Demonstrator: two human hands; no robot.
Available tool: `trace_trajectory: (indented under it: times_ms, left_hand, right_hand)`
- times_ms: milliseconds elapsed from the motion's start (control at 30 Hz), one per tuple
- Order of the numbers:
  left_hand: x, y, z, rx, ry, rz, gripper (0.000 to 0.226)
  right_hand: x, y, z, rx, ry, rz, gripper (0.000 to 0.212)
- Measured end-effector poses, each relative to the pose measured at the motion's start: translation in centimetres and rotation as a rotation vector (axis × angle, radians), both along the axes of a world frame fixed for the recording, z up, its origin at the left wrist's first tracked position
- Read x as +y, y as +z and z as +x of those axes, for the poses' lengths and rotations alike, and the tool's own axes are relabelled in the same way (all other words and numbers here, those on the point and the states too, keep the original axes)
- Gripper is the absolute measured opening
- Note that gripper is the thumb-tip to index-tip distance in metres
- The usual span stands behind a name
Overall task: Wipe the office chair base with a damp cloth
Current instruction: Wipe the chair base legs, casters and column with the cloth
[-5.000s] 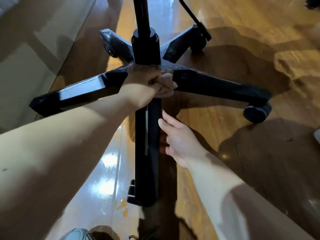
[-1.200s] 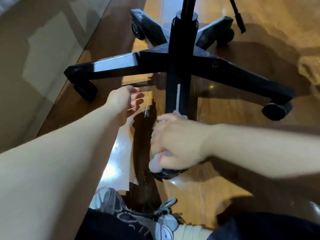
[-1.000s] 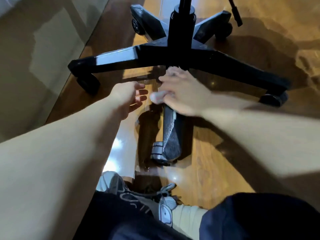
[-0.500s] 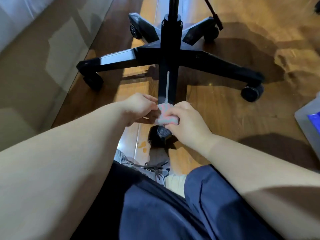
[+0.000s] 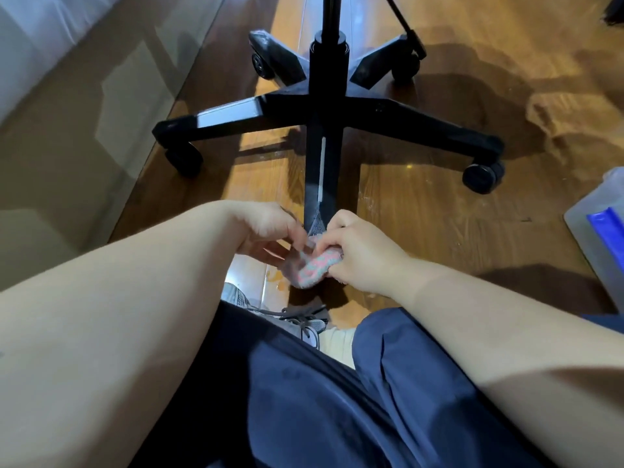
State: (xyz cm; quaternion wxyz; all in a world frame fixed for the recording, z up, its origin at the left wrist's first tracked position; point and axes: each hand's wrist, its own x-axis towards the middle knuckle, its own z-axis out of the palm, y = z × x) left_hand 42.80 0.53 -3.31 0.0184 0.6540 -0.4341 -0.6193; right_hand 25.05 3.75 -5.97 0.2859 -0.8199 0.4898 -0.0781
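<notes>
A black five-legged office chair base stands on the wooden floor, its centre column rising out of the top of the view. One leg points straight toward me. Over that leg's near end, both hands hold a small pink and grey cloth. My left hand pinches the cloth's left edge with its fingertips. My right hand grips the cloth from the right. The leg's tip and its wheel are hidden behind the cloth and hands.
A pale wall or panel runs along the left. A translucent plastic container with a blue part sits at the right edge. My grey shoe and dark blue trousers are just below the hands.
The right hand wiped the near leg with the cloth, up to the hub and back to its end. The left hand closed in and took hold of the cloth too.
</notes>
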Motion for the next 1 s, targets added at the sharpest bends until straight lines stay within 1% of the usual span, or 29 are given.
trace_trajectory:
  times_ms: [33, 67, 133, 167, 233, 267, 333, 400, 433, 467, 500, 533, 567, 600, 633, 667, 700, 767, 800, 867, 900, 933, 1000]
  left_hand:
    - [0.1, 0.1, -0.2, 0.001, -0.022, 0.015, 0.019]
    - [0.1, 0.0, -0.3, 0.000, -0.029, 0.029, 0.022]
    - [0.3, -0.2, -0.6, -0.055, -0.059, 0.046, 0.018]
    - [0.4, -0.4, -0.6, -0.118, -0.115, 0.015, 0.014]
    - [0.5, -0.6, -0.3, -0.277, -0.281, -0.143, 0.010]
    - [0.5, -0.5, -0.3, -0.335, -0.338, -0.228, 0.008]
    - [0.6, -0.3, -0.4, -0.403, -0.417, -0.334, 0.010]
    - [0.8, -0.4, -1.0, -0.543, -0.489, -0.399, 0.015]
    - [0.9, -0.7, -1.2, -0.643, -0.520, -0.421, 0.020]
    - [1.4, -0.9, -1.4, -0.730, -0.517, -0.420, 0.024]
    - [1.7, -0.9, -1.7, -0.755, -0.483, -0.359, 0.025]
    - [1.9, -1.1, -1.8, -0.684, -0.404, -0.266, 0.023]
    - [2.2, -1.2, -2.0, -0.555, -0.265, -0.154, 0.019]
    - [2.4, -1.0, -2.2, -0.408, -0.085, -0.057, 0.015]
    - [2.3, -0.7, -2.5, -0.284, 0.072, -0.014, 0.017]
    - [2.3, -0.6, -2.6, -0.211, 0.162, -0.024, 0.021]
    - [2.2, -0.7, -2.5, -0.178, 0.214, -0.046, 0.021]
    - [2.2, -0.7, -2.6, -0.206, 0.223, -0.095, 0.014]
    - [2.2, -0.8, -2.6, -0.249, 0.197, -0.130, 0.013]
    - [2.1, -1.5, -2.6, -0.397, 0.027, -0.195, 0.018]
    - [2.1, -1.8, -2.6, -0.485, -0.078, -0.234, 0.019]
    - [2.0, -2.0, -2.6, -0.550, -0.149, -0.274, 0.020]
    - [1.5, -2.3, -2.5, -0.613, -0.237, -0.312, 0.021]
  right_hand:
    - [0.0, -0.1, 0.0, -0.002, -0.023, -0.005, 0.034]
    - [-0.1, -0.1, 0.0, -0.021, -0.071, 0.016, 0.046]
    - [-0.4, 0.3, 0.0, -0.065, -0.230, 0.168, 0.071]
    - [-0.5, 0.5, -0.2, -0.082, -0.304, 0.271, 0.074]
    - [-0.6, 0.8, -0.8, -0.103, -0.358, 0.451, 0.064]
    - [-0.6, 0.9, -0.9, -0.101, -0.352, 0.491, 0.056]
    - [-0.5, 1.2, -0.7, -0.045, -0.345, 0.457, 0.039]
    - [-0.6, 1.1, -0.1, 0.031, -0.360, 0.437, 0.029]
    - [-0.5, 0.9, 0.3, 0.029, -0.393, 0.479, 0.026]
    - [-0.3, 0.8, 0.7, -0.021, -0.455, 0.564, 0.025]
    - [-0.1, 0.6, 1.0, -0.101, -0.545, 0.677, 0.025]
    - [-0.1, 0.5, 1.1, -0.195, -0.647, 0.805, 0.025]
    - [0.2, 0.6, 1.4, -0.283, -0.738, 0.913, 0.023]
    - [0.2, 0.6, 1.4, -0.345, -0.795, 0.962, 0.018]
    - [-0.1, 0.4, 1.4, -0.367, -0.819, 0.940, 0.011]
    - [-0.5, 0.1, 1.3, -0.353, -0.818, 0.849, 0.008]
    - [-0.6, -0.2, 1.2, -0.307, -0.807, 0.721, 0.008]
    - [-0.4, -0.6, 1.3, -0.264, -0.792, 0.501, 0.015]
    - [-0.1, -0.9, 1.3, -0.289, -0.777, 0.429, 0.021]
    - [0.5, -1.1, 1.4, -0.318, -0.754, 0.368, 0.035]
    - [0.7, -1.3, 1.5, -0.320, -0.758, 0.381, 0.040]
    - [0.5, -1.5, 1.5, -0.315, -0.771, 0.418, 0.042]
    - [0.2, -1.5, 1.5, -0.360, -0.818, 0.572, 0.036]
